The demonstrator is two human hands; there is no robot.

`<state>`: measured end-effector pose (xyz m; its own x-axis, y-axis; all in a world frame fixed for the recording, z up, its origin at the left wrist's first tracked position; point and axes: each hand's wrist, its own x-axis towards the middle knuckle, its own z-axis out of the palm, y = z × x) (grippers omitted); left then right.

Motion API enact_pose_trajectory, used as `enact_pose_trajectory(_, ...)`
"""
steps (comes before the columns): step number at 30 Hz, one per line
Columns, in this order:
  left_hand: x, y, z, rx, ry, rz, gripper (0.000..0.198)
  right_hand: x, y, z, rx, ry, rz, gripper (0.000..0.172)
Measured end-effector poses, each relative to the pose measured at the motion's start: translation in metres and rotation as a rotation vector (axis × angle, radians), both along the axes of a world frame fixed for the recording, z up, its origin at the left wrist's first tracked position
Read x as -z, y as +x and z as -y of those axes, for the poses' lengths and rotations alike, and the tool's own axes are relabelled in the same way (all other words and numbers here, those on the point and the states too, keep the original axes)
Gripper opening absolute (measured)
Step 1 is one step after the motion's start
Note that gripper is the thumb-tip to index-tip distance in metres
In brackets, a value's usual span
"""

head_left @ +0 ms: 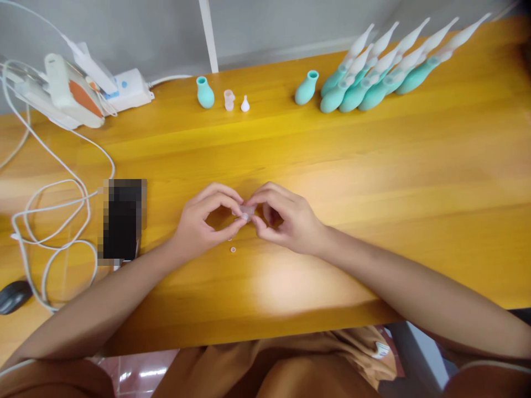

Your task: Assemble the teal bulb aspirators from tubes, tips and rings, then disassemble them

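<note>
Meanwhile, above the middle of the tabletop (415, 204), a small translucent piece (249, 210) is being pinched by the fingertips of the left hand (203, 218) and right hand (290, 218). The far edge is being lined by teal bulbs (332, 103); the left side is being crowded by a dark device (121, 224) and looped white cables (85, 197).

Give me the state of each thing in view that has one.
Left hand: pinching translucent piece
Right hand: pinching it too
Translucent piece: held by both hands
Left lone bulb: mouth open
Right lone bulb: mouth open
Grouped bulbs: nozzles fitted
Translucent fitting: upright
White cone: tip up
Small ring: lying flat
Black device: lying flat
White cable: loosely looped
Power strip: cord attached
</note>
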<state>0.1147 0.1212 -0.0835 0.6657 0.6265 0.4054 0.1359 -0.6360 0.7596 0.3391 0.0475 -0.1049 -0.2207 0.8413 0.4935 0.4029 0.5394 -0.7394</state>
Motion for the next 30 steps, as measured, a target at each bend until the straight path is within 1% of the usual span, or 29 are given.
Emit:
enact_pose_trajectory(6, -0.001, 0.0, 0.0, 0.018, 0.001, -0.001, 0.014, 0.0, 0.0, 0.0, -0.007, 0.037, 0.004, 0.019)
enact_pose_trajectory(13, 0.001, -0.002, -0.001, 0.024, -0.035, 0.022, 0.014, 0.0, 0.0, 0.0, -0.007, 0.033, -0.012, 0.019)
enact_pose_trajectory(17, 0.002, -0.003, -0.001, 0.032, -0.023, 0.046, 0.017, -0.002, 0.001, -0.001, 0.005, 0.014, -0.025, 0.018)
enact_pose_trajectory(22, 0.004, -0.002, -0.001, 0.031, -0.042, 0.092, 0.012, -0.005, 0.004, -0.002, -0.048, -0.079, -0.064, 0.014)
enact_pose_trajectory(25, 0.007, -0.003, 0.0, 0.048, -0.088, 0.129, 0.015, -0.003, 0.005, -0.003, -0.091, -0.156, -0.14, 0.009)
enact_pose_trajectory(28, 0.01, -0.005, 0.0, 0.061, -0.129, 0.158, 0.022, 0.0, 0.006, -0.005, -0.138, -0.326, -0.276, 0.015)
enact_pose_trajectory(30, 0.01, -0.006, 0.0, 0.019, -0.111, 0.119, 0.027, 0.001, 0.007, -0.008, -0.145, -0.412, -0.399, 0.022)
